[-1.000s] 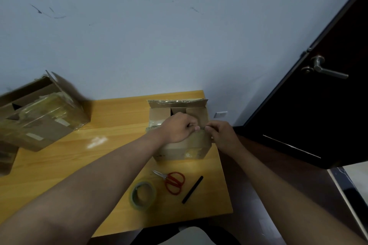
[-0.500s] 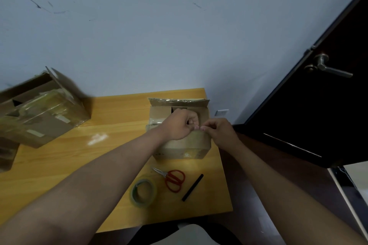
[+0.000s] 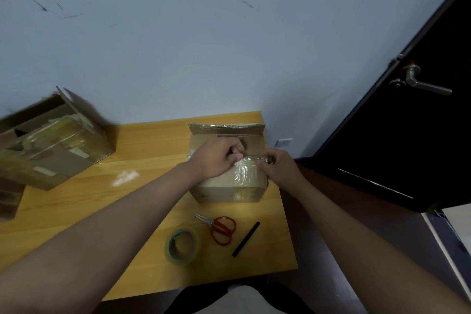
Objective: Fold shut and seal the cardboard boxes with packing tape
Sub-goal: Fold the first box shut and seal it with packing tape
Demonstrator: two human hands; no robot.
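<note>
A small cardboard box (image 3: 229, 192) stands near the right edge of the wooden table (image 3: 76, 211), its far flap (image 3: 225, 128) still upright. A strip of clear tape (image 3: 246, 169) lies over the near top edge and glints between my hands. My left hand (image 3: 216, 158) pinches the tape at its left end with curled fingers. My right hand (image 3: 276, 164) pinches the right end at the box's corner. The tape roll (image 3: 183, 245) lies flat on the table in front of the box.
Red-handled scissors (image 3: 220, 228) and a black stick (image 3: 246, 238) lie beside the roll. A larger taped box (image 3: 51, 145) sits at the table's far left, with another box (image 3: 9, 199) at the left edge. A dark door (image 3: 407, 109) with a lever handle stands at right.
My hands have drawn apart along the box's top edge, and the clear tape now shows between them. The boxes, roll and scissors have not moved.
</note>
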